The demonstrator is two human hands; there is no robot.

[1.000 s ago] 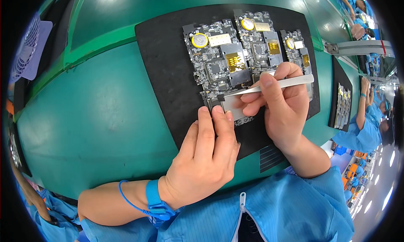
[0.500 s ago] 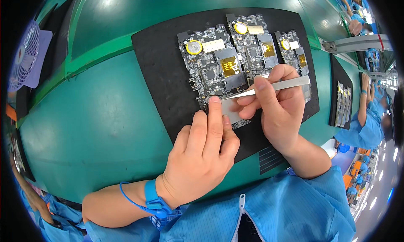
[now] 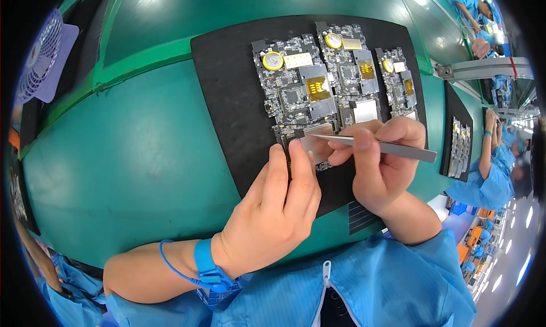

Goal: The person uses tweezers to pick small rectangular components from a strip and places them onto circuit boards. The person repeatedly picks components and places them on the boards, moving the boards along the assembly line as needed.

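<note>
My right hand (image 3: 389, 165) pinches metal tweezers (image 3: 406, 151), whose tips point left over the near end of a circuit board (image 3: 293, 95). A smooth silvery plate (image 3: 318, 142) covers part of that end, just below the tips; I cannot tell if they touch it. With its fingers close together, my left hand (image 3: 270, 207) grips the near left edge of this board. Its thumb is mostly hidden. The board carries a yellow-rimmed coin cell (image 3: 272, 60) and an amber film patch (image 3: 317, 89). A blue wrist strap (image 3: 206, 257) circles my left wrist.
Two similar boards, a middle one (image 3: 348, 71) and a right one (image 3: 396, 79), lie on the same black mat (image 3: 224, 108). The green tabletop (image 3: 125, 167) surrounds it. A purple fan (image 3: 48, 59) stands far left. Another mat of boards (image 3: 459, 147) and a co-worker (image 3: 495, 173) are at right.
The tweezers have swung to a flatter angle and dropped slightly toward me, with my right hand. My left fingertips have shifted slightly nearer to me, baring more of the board's near end.
</note>
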